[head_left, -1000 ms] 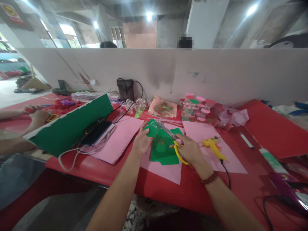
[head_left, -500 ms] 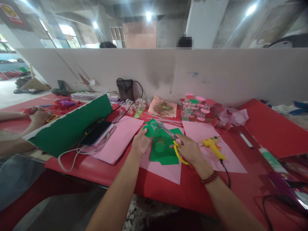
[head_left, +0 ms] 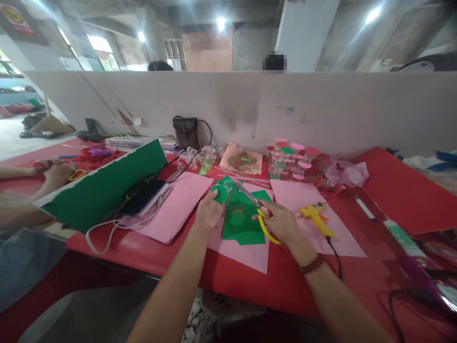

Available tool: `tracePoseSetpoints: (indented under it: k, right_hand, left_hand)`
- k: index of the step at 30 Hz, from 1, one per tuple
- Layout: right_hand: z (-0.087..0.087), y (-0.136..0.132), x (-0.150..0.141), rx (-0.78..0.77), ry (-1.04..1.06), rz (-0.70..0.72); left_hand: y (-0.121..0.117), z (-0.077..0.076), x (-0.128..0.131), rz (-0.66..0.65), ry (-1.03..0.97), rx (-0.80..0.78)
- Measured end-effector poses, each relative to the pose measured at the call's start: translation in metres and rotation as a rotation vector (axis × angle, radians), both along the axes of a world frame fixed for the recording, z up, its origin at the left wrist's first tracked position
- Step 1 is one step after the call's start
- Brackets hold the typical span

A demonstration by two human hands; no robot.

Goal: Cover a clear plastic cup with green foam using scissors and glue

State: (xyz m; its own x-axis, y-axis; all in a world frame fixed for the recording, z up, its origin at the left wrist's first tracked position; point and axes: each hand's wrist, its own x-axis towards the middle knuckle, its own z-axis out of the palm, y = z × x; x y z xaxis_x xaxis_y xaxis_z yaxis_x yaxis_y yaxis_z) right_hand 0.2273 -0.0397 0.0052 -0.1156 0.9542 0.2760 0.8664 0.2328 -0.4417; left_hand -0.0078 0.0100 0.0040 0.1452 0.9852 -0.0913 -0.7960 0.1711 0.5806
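Note:
Pinched in my left hand (head_left: 210, 208) is a green paper disc (head_left: 220, 193), with a clear rounded plastic piece (head_left: 233, 186) behind it. My right hand (head_left: 280, 220) grips yellow-handled scissors (head_left: 264, 224), the blades pointing up and left to the clear piece beside the disc. Whether the blade tips touch it I cannot tell. Below both hands, green paper sheets (head_left: 246, 231) with brownish smudges lie on a pink sheet (head_left: 257, 257).
A yellow glue gun (head_left: 316, 218) rests on pink paper at right. Behind stand clear cups with coloured discs (head_left: 289, 159). Left are a phone (head_left: 143, 200) with white cable and an upright green board (head_left: 107, 186). A co-worker's hands (head_left: 55, 174) are at far left.
Almost nothing differs. Both hands, the green disc and the scissors hold nearly the same place; the co-worker's hands at far left have shifted slightly.

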Motion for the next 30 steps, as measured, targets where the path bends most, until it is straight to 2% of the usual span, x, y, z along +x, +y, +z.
tracePoseSetpoints:
  k: [6, 10, 16, 25, 30]
  right_hand:
    - [0.0018, -0.0008, -0.0023, 0.054, -0.079, -0.037]
    - [0.0037, -0.0003, -0.001, 0.044, -0.061, -0.076]
    - [0.0023, -0.0012, -0.0017, 0.025, -0.065, -0.027]
    - [0.001, -0.0001, -0.0008, 0.033, -0.05, 0.004]
    - [0.0001, 0.0008, 0.0006, 0.031, -0.078, 0.023]
  left_hand:
    - [-0.0011, -0.0003, -0.0009, 0.023, -0.051, -0.025]
    - [-0.0004, -0.0011, -0.0005, 0.036, -0.039, -0.021]
    - [-0.0021, 0.0004, -0.0004, -0.03, -0.041, -0.011]
    - [-0.0063, 0.005, 0.0026, -0.059, 0.013, 0.091]
    - [-0.0076, 0.005, 0.0025, -0.053, 0.03, 0.089]
